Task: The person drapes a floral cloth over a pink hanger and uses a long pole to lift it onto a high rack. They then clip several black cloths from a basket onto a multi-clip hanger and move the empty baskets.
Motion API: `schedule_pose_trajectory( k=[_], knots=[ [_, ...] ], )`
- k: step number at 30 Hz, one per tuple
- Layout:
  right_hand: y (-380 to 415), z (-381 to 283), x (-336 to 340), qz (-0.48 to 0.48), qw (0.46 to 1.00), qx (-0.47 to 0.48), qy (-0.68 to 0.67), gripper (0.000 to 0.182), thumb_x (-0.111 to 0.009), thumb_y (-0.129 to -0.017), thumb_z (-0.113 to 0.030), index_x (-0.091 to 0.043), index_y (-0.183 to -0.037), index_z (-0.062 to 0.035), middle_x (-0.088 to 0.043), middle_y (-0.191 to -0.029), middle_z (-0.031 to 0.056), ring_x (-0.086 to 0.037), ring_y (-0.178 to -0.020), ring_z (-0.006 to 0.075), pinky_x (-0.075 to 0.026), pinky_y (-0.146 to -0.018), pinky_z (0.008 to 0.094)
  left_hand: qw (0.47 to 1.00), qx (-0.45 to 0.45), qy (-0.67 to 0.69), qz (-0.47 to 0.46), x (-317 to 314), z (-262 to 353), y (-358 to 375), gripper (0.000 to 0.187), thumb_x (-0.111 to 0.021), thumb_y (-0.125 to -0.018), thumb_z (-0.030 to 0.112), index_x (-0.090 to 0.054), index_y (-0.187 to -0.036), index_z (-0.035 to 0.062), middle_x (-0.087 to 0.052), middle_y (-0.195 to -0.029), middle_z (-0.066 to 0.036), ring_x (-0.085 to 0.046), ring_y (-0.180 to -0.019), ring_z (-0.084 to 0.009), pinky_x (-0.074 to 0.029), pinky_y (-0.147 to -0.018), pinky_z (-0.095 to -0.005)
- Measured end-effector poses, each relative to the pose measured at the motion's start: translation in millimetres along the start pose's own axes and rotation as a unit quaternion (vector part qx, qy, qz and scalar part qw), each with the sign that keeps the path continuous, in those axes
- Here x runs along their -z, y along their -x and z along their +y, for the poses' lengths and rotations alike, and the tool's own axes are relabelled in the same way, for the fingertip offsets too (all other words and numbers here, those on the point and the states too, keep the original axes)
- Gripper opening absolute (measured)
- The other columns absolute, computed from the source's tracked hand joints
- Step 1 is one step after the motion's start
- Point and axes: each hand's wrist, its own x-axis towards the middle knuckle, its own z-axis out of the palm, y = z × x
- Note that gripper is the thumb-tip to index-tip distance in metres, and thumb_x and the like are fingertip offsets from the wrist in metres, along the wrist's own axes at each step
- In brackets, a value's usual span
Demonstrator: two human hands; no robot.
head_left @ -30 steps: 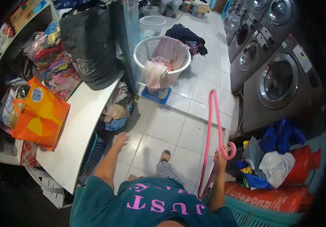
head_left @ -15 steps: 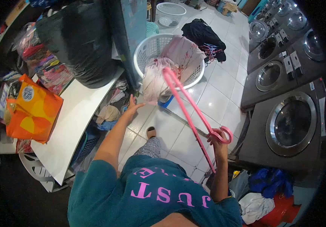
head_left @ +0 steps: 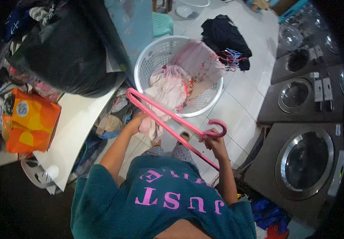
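Observation:
My right hand (head_left: pixel 215 145) is closed round a pink plastic clothes hanger (head_left: pixel 168 116) near its hook. The hanger slants across in front of me, its far end up and to the left. My left hand (head_left: pixel 137 123) grips the hanging end of a pale pink cloth (head_left: pixel 167 87); the fingers are partly hidden by fabric. Most of that cloth lies in a white plastic laundry basket (head_left: pixel 140 71), and the hanger passes in front of its lower part. A pink piece with red flowers (head_left: pixel 202 59) drapes over the basket's right side.
Dark clothes (head_left: pixel 225 36) and several small hangers (head_left: pixel 233 57) lie on the tiled floor behind the basket. Front-loading machines (head_left: pixel 305 159) line the right. On the left are a white table (head_left: pixel 76 119), an orange bag (head_left: pixel 32 121) and a big black bag (head_left: pixel 68 51).
My left hand has gone from spread fingers to holding the cloth's end, which is now pulled closer to me. The hanger has swung left and lower, and the view has shifted.

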Motion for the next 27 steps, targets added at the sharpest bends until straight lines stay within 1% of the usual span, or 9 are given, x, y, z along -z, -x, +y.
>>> schedule_pose_trajectory(
  k=[6,8,11,15,16,18,20,22,27],
  knots=[
    [-98,-23,6,-0.254,0.962,-0.069,-0.071,0.015,-0.056,-0.081,-0.019,-0.050,-0.079,-0.0059,-0.053,-0.060,0.0009,-0.041,-0.044,0.0052,-0.029,-0.038,0.0176,0.957,0.050,0.284,-0.019,-18,-12,29,0.039,-0.054,-0.082,0.034,-0.054,-0.107,0.0040,-0.062,-0.091,-0.008,-0.061,-0.077,-0.0195,-0.052,-0.067,-0.0317],
    [-127,-20,-7,-0.326,0.941,-0.083,-0.035,0.015,-0.057,-0.081,-0.020,-0.051,-0.079,-0.0058,-0.053,-0.060,0.0008,-0.041,-0.043,0.0051,-0.029,-0.039,0.0170,0.909,-0.081,0.403,-0.059,-3,-63,2,0.044,-0.052,-0.083,0.035,-0.049,-0.114,0.0032,-0.060,-0.100,-0.010,-0.060,-0.086,-0.0220,-0.051,-0.074,-0.0349],
    [-157,-11,-31,-0.408,0.907,-0.085,0.054,0.015,-0.057,-0.081,-0.020,-0.053,-0.079,-0.0057,-0.053,-0.062,0.0008,-0.040,-0.043,0.0046,-0.027,-0.038,0.0169,0.883,-0.194,0.427,0.022,-36,-59,38,0.053,-0.047,-0.085,0.039,-0.041,-0.122,0.0025,-0.053,-0.113,-0.013,-0.055,-0.100,-0.0258,-0.048,-0.082,-0.0385],
    [-166,32,-51,-0.396,0.915,-0.031,0.069,0.015,-0.058,-0.081,-0.021,-0.057,-0.080,-0.0069,-0.052,-0.059,-0.0012,-0.040,-0.043,0.0038,-0.029,-0.040,0.0195,0.743,-0.224,0.629,0.053,-48,-108,55,0.062,-0.041,-0.085,0.044,-0.029,-0.130,0.0040,-0.045,-0.124,-0.014,-0.043,-0.115,-0.0279,-0.034,-0.095,-0.0458],
    [-177,61,-48,-0.370,0.915,-0.030,0.158,0.019,-0.058,-0.080,-0.021,-0.058,-0.087,-0.0035,-0.057,-0.062,0.0046,-0.049,-0.047,0.0113,-0.037,-0.045,0.0259,0.688,-0.130,0.672,0.239,-44,-128,55,0.056,-0.040,-0.086,0.045,-0.035,-0.127,0.0074,-0.047,-0.119,-0.012,-0.046,-0.111,-0.0252,-0.036,-0.092,-0.0436],
    [-168,56,-49,-0.325,0.913,0.087,0.231,0.022,-0.058,-0.079,-0.021,-0.059,-0.090,-0.0017,-0.059,-0.065,0.0088,-0.054,-0.053,0.0167,-0.040,-0.050,0.0289,0.723,-0.056,0.474,0.499,-46,-145,54,0.045,-0.044,-0.086,0.039,-0.040,-0.120,0.0095,-0.045,-0.116,-0.010,-0.047,-0.108,-0.0229,-0.036,-0.091,-0.0422],
    [-168,56,-50,-0.264,0.894,0.166,0.321,0.029,-0.058,-0.078,-0.019,-0.057,-0.098,0.0020,-0.061,-0.077,0.0198,-0.061,-0.072,0.0288,-0.045,-0.064,0.0345,0.811,-0.138,0.298,0.484,-46,-151,49,0.045,-0.051,-0.082,0.030,-0.039,-0.118,0.0066,-0.043,-0.117,-0.012,-0.043,-0.110,-0.0248,-0.034,-0.093,-0.0395],
    [-166,66,-50,-0.263,0.903,0.172,0.291,0.024,-0.057,-0.079,-0.018,-0.059,-0.094,0.0010,-0.061,-0.074,0.0150,-0.058,-0.067,0.0223,-0.044,-0.061,0.0319,0.873,-0.214,-0.018,0.437,-57,-130,44,0.054,-0.062,-0.073,0.016,-0.036,-0.119,0.0021,-0.040,-0.120,-0.016,-0.039,-0.113,-0.0279,-0.030,-0.096,-0.0354],
    [-136,25,-57,-0.322,0.922,0.065,0.206,0.033,-0.052,-0.085,-0.017,-0.050,-0.115,-0.0028,-0.061,-0.098,0.0118,-0.056,-0.087,0.0149,-0.044,-0.075,0.0294,0.733,-0.303,-0.362,0.491,-76,-73,-7,0.085,-0.071,-0.059,0.017,-0.025,-0.128,-0.0032,-0.039,-0.123,-0.019,-0.037,-0.117,-0.0309,-0.027,-0.099,-0.0372]
  ],
)
